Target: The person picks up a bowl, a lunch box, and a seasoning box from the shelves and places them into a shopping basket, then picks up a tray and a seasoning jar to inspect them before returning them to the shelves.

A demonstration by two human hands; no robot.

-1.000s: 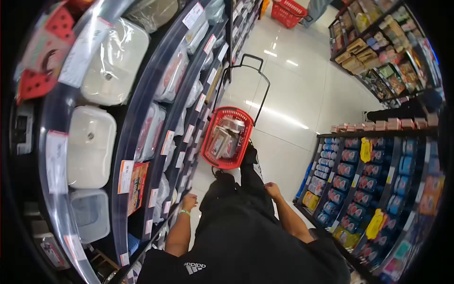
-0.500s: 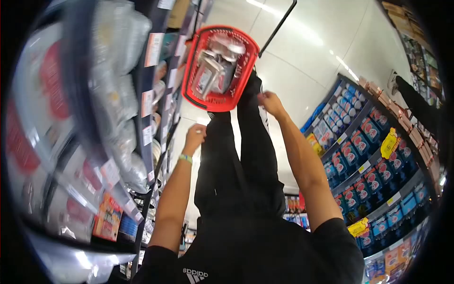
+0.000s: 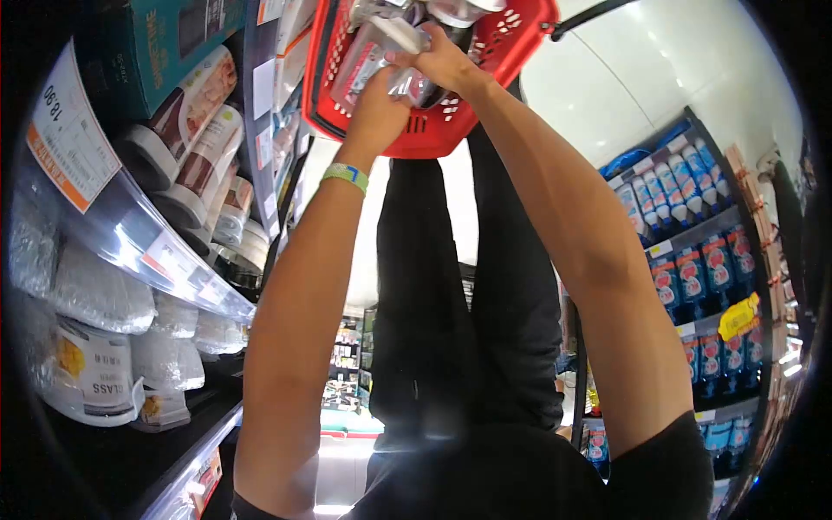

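A red shopping basket (image 3: 420, 143) stands at the top of the view, with packaged goods inside. Both of my hands reach into it. My right hand (image 3: 446, 65) closes its fingers on a clear plastic package (image 3: 400, 35). Just to its left and nearer to me, my left hand (image 3: 380, 108), with a green wristband (image 3: 346, 178) at the wrist, is closed at the same package; its fingertips are partly hidden. A clear pack with a pink-and-white label (image 3: 360, 74) lies beside the left hand. Other wrapped goods sit deeper in the basket.
Shelves on the left hold brown-labelled jars (image 3: 208, 143), a teal box (image 3: 165, 52) and plastic-wrapped glassware (image 3: 95, 364). Blue bottles (image 3: 719, 260) fill a rack on the right. A black basket handle (image 3: 594, 17) sticks out at upper right.
Both hands have moved forward from beside my legs into the basket and closed on a package. The basket appears nearer and higher in view, and the left shelves look closer.
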